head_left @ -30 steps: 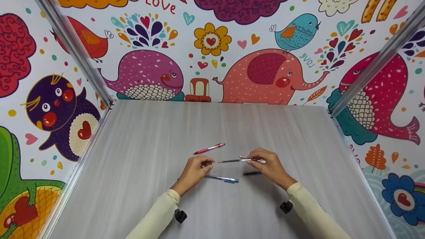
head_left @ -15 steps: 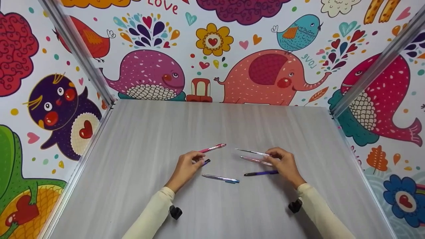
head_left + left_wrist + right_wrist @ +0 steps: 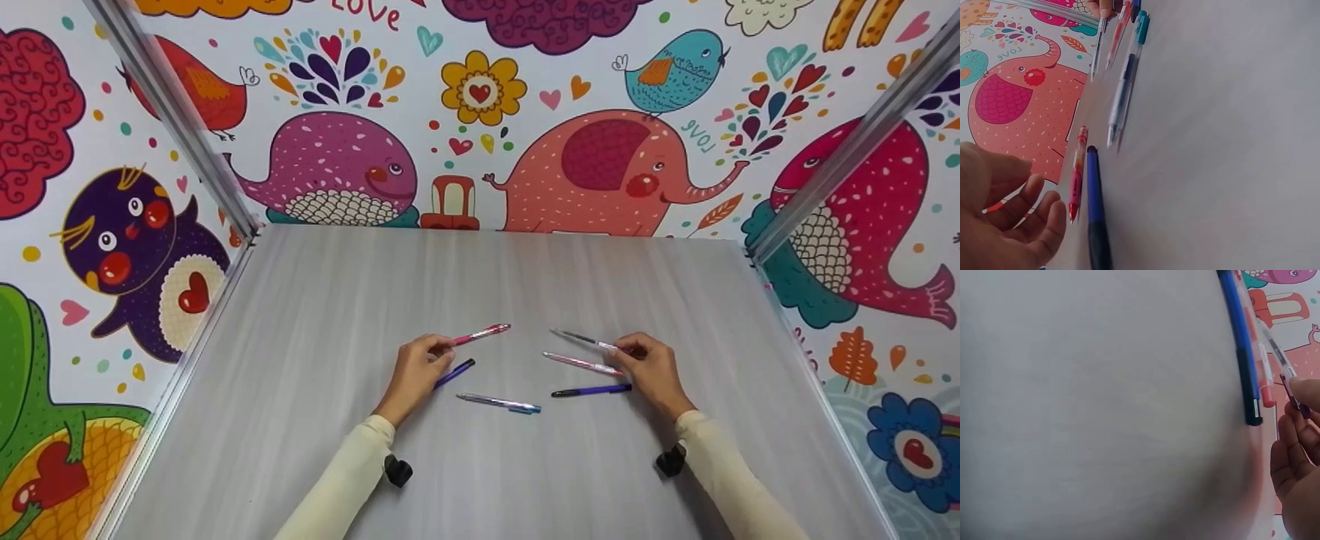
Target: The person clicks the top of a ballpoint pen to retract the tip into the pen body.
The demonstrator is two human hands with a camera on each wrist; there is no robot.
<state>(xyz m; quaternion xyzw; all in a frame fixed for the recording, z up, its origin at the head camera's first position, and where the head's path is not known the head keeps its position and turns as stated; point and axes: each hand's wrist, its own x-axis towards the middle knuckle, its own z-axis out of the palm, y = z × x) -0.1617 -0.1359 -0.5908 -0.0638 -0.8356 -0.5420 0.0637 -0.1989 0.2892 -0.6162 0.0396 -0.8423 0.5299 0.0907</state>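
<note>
My right hand (image 3: 651, 371) pinches the rear end of a clear pen with a dark refill (image 3: 585, 339), seen in the right wrist view between thumb and fingers (image 3: 1292, 455). Just below that pen lie a clear pen with a red end (image 3: 582, 364) and a blue-purple pen with black ends (image 3: 591, 391). My left hand (image 3: 412, 375) hovers by the left end of a pink pen (image 3: 481, 334). Its fingers (image 3: 1033, 208) are loosely bent and hold nothing in the left wrist view. Another blue pen (image 3: 454, 373) lies beside this hand, partly hidden by it.
A clear pen with a teal clip (image 3: 498, 403) lies near the middle, between the two hands. The grey tabletop (image 3: 480, 480) is bounded by printed panels and metal posts (image 3: 176, 120) at the back and sides.
My right hand has moved right, and its pen now angles up to the left. My left hand has drawn left, uncovering more of the blue pen and the teal-clip pen.
</note>
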